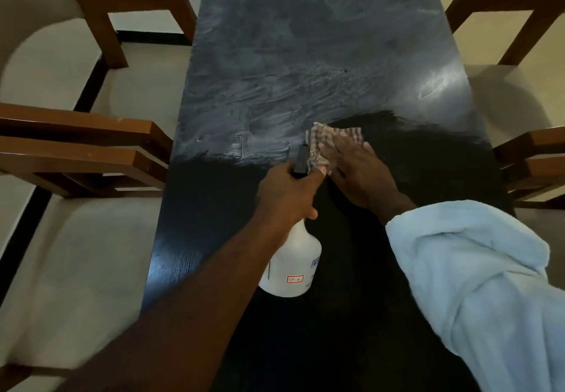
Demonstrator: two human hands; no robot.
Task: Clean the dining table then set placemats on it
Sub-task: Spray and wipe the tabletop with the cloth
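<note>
Dim room light, a white glare patch on the streaky black rectangular tabletop (pixel 440 84), wide-angle bowing at the edges, slight motion blur.

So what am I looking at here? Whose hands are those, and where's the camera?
No machine here, just a person. The one picture comes from a camera worn on their head, looking down at a black table with wooden chairs on both sides. The left hand holds a white spray bottle by its neck. The right hand, in a light blue sleeve, presses flat on a checked cloth. The table's far part looks streaky grey; the near part looks dark.
</note>
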